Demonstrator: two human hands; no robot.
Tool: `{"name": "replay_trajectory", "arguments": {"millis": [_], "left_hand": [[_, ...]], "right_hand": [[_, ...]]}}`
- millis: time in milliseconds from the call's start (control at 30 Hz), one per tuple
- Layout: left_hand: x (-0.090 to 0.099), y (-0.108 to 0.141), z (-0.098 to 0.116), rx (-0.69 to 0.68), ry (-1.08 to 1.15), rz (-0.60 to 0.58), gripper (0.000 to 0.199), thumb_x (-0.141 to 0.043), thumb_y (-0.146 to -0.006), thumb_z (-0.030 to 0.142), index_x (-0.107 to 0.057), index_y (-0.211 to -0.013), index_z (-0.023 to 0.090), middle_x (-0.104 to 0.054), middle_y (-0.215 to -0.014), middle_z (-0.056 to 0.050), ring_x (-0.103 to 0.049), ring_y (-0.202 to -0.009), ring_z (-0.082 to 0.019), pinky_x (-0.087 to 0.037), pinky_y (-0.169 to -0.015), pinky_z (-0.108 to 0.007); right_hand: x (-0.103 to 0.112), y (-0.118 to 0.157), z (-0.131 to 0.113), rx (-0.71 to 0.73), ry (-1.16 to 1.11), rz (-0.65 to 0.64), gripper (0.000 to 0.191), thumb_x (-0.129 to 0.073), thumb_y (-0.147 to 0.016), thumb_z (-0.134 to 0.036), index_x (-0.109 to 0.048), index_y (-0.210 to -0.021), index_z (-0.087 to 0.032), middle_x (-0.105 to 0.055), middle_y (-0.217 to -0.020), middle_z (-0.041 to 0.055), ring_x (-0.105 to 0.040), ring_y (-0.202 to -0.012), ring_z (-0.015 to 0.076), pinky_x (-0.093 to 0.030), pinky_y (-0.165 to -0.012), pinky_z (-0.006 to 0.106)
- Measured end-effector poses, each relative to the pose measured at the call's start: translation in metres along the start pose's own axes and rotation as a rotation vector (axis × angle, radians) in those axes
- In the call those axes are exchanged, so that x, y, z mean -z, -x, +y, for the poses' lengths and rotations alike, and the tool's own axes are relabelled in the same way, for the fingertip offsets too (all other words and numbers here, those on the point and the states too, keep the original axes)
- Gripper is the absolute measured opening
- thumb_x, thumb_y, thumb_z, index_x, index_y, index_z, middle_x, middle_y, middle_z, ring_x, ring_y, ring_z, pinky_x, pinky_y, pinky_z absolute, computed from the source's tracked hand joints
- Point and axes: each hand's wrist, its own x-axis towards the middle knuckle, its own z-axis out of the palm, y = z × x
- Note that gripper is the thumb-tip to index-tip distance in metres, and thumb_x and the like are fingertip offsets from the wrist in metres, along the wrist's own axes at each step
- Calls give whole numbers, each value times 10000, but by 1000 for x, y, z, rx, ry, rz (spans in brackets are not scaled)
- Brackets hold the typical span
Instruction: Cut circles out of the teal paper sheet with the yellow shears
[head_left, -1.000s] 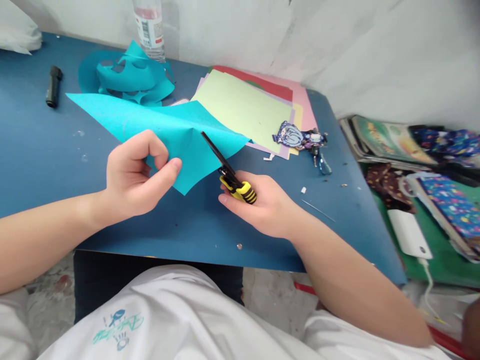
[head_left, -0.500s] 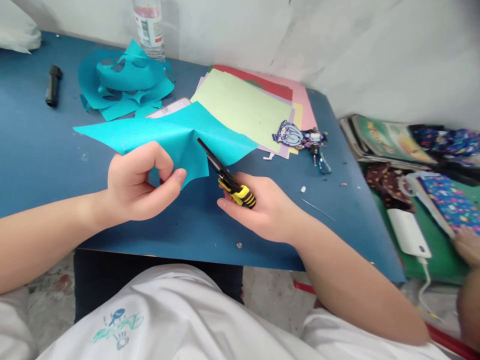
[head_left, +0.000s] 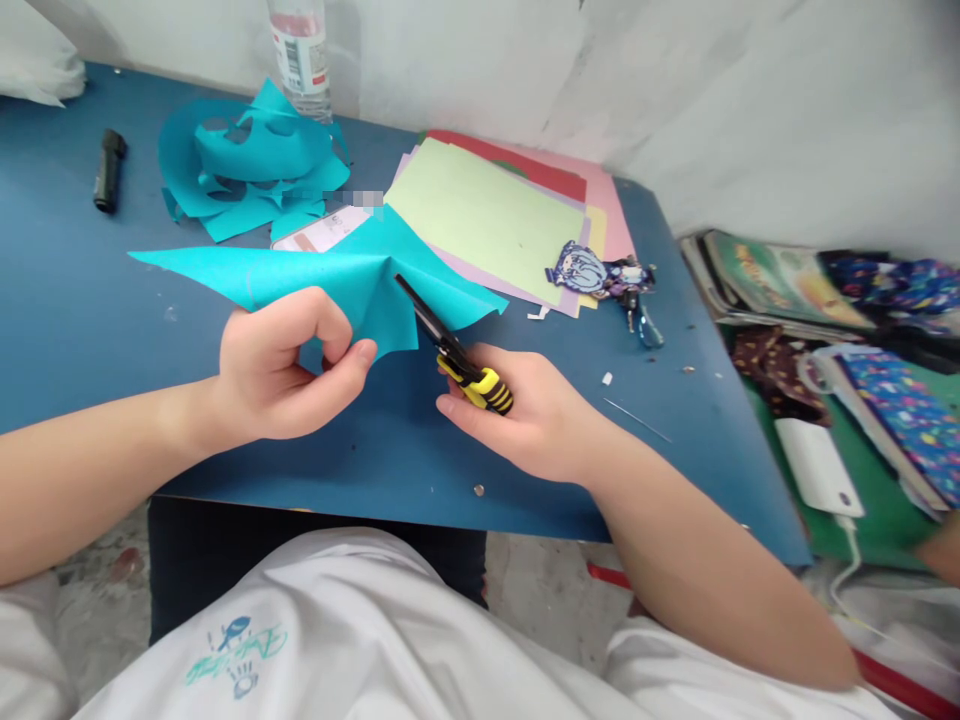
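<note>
My left hand is closed on a sheet of bright blue paper, pinching its near edge between thumb and curled fingers. The sheet is bent and creased, its left corner pointing out over the table. In my right hand are scissors with black blades and yellow-and-black handles. Their tip touches or nearly touches the crease in the middle of the sheet, and the blades look close together. Behind the sheet lies a phone with a lit screen, partly covered by the paper.
Cut-out blue paper scraps lie at the back left, near a clear bottle and a black capped object. Coloured sheets are stacked behind, with a keychain on their corner. A white power bank lies at right.
The blue sheet has tilted lower, showing more of the phone screen. Both hands stay nearly in place. At the far right, another person's hand has drawn back from the patterned notebook.
</note>
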Motion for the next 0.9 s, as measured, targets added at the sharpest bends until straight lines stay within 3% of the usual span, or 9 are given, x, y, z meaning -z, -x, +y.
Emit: {"name": "replay_trajectory", "arguments": {"millis": [400, 533, 600, 900], "left_hand": [[5, 0, 7, 22, -11, -48, 345, -758, -942, 54, -495, -835, 249, -496, -649, 86, -394, -466, -60, -377, -432, -247], [3, -3, 3, -65, 24, -59, 359, -774, -911, 35, -497, -831, 248, -481, -633, 93, -392, -439, -45, -379, -409, -214], [3, -4, 2, -112, 49, -64, 361, -782, -912, 37, -501, -830, 248, -482, -630, 91, -407, -434, -43, -381, -401, -203], [5, -3, 2, -62, -15, -59, 382, -785, -1036, 186, -490, -806, 263, -566, -647, 67, -457, -465, -90, -381, -443, -294]], "right_hand": [[-1, 1, 4, 50, 1, 3, 297, -713, -999, -523, -653, -952, -235, -732, -808, 30, -580, -679, 194, -453, -644, 344], [-1, 2, 4, 63, 7, 2, 274, -726, -1007, -491, -648, -944, -236, -734, -806, 28, -585, -674, 192, -450, -647, 341], [-1, 2, 4, 77, 0, 10, 258, -731, -1005, -472, -654, -944, -234, -740, -810, 30, -600, -684, 195, -459, -658, 340], [-1, 1, 7, 64, -20, 9, 274, -732, -1006, -494, -681, -962, -229, -766, -846, 42, -615, -703, 198, -470, -656, 339]]}}
